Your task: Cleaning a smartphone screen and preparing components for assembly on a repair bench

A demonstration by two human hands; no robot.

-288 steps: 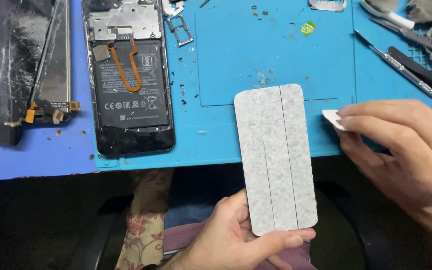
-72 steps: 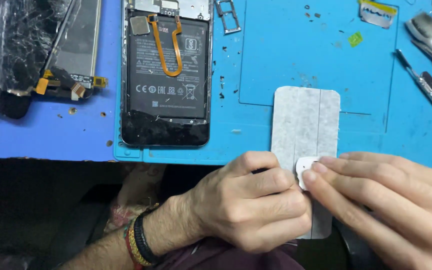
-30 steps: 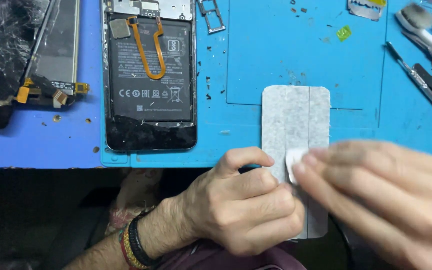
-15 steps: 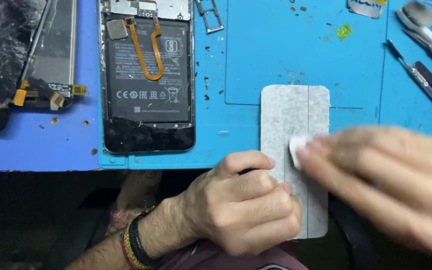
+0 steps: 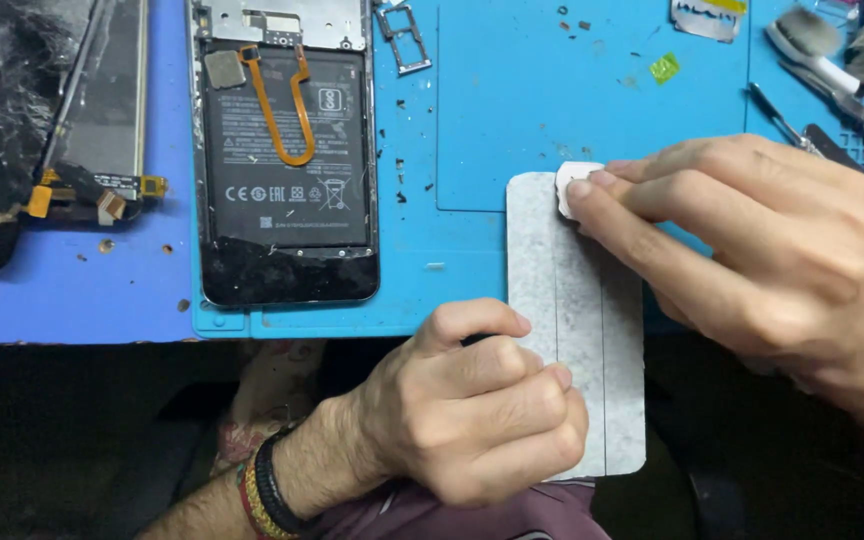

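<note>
My left hand (image 5: 472, 400) grips the lower left edge of a speckled grey rectangular sheet (image 5: 582, 300) with rounded corners and two lengthwise lines, holding it over the front edge of the bench. My right hand (image 5: 752, 250) pinches a small white pad (image 5: 574, 180) against the sheet's top end with thumb and forefinger. Most of the pad is hidden under my fingertips.
An opened phone (image 5: 287, 150) with battery and orange flex cable lies on the blue work mat (image 5: 512, 100). A cracked screen assembly (image 5: 42, 120) lies at the far left. A card tray (image 5: 402, 35), tweezers and tools (image 5: 832, 90) sit along the top right.
My right hand has slid the white pad up the sheet from its middle to its top end. The left hand keeps its grip in the same place.
</note>
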